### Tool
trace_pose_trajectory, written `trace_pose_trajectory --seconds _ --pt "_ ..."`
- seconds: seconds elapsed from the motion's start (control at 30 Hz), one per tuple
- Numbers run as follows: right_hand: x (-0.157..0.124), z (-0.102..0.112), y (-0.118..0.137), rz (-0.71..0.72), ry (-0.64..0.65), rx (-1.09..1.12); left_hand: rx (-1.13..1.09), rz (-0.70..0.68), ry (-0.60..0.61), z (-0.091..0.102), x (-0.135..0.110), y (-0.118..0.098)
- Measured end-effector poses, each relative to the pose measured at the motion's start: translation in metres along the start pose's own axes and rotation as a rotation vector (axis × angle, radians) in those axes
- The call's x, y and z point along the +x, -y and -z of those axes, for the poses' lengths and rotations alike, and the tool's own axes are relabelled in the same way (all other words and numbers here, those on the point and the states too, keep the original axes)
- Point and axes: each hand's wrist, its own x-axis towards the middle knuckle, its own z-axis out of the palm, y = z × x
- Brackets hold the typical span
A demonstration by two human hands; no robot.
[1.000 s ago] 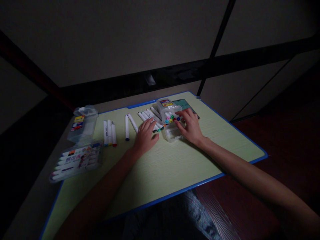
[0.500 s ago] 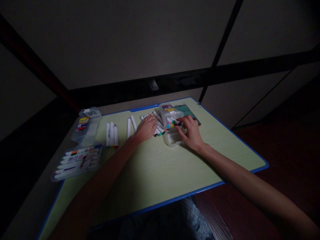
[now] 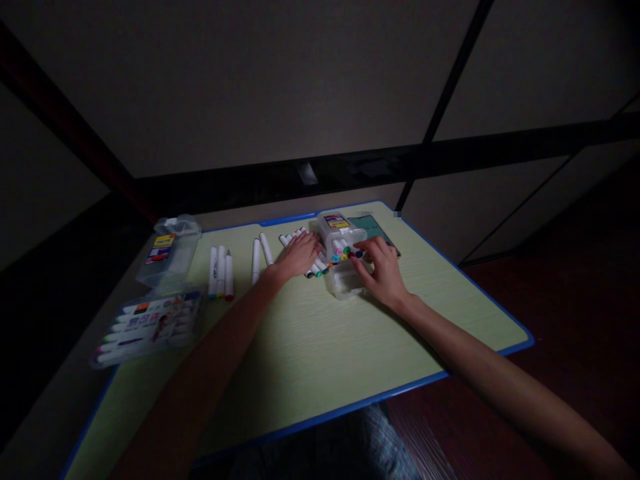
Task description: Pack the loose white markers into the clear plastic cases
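Note:
My left hand (image 3: 300, 256) lies with its fingers stretched over a row of white markers (image 3: 316, 268), just left of a clear plastic case (image 3: 327, 230). That case rests on its side with its lid (image 3: 345, 283) folded down toward me. Inside it are several markers (image 3: 341, 251), their coloured ends facing me. At the case's mouth is my right hand (image 3: 383, 270), thumb and index finger closed around the end of a dark-capped marker (image 3: 352, 255). How firmly it is held cannot be seen.
Two markers (image 3: 265, 249) lie left of my left hand, and three more markers (image 3: 221, 272) farther left. A second open case (image 3: 170, 250) with a marker-filled half (image 3: 150, 327) overhangs the left edge of the table (image 3: 320, 353). Behind my right hand lies a phone (image 3: 373, 228).
My left hand has slid slightly right over the markers, closer to the case. The right hand stays at the case's mouth. The whole view has shifted a little.

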Motion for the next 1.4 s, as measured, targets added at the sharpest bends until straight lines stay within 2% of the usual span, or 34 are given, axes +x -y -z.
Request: trace_pose_trajectory --seconds 0.33,0.57,0.73,0.87,1.07,1.3,1.4 --pt "0.000 0.001 0.000 -0.004 0.001 -0.001 0.051 0.010 0.123 0.004 -0.012 0.005" --pt "-0.001 0.001 0.000 0.000 0.009 0.002 0.083 -0.059 0.164 0.010 -0.031 0.021" --pt "-0.001 -0.001 -0.002 0.001 0.010 -0.006 0.099 -0.120 0.205 0.016 -0.037 0.036" --pt "-0.001 -0.002 -0.002 0.006 0.011 0.007 0.087 -0.135 0.220 0.021 -0.041 0.040" --pt "-0.001 -0.002 -0.001 0.019 0.019 0.030 0.005 -0.062 0.127 0.024 -0.049 0.036" --pt "-0.001 -0.002 -0.001 0.030 0.017 0.032 -0.161 -0.074 -0.084 0.035 -0.049 0.031" --pt "-0.001 -0.002 -0.001 0.029 0.010 0.034 -0.193 -0.093 -0.073 0.042 -0.043 0.024"
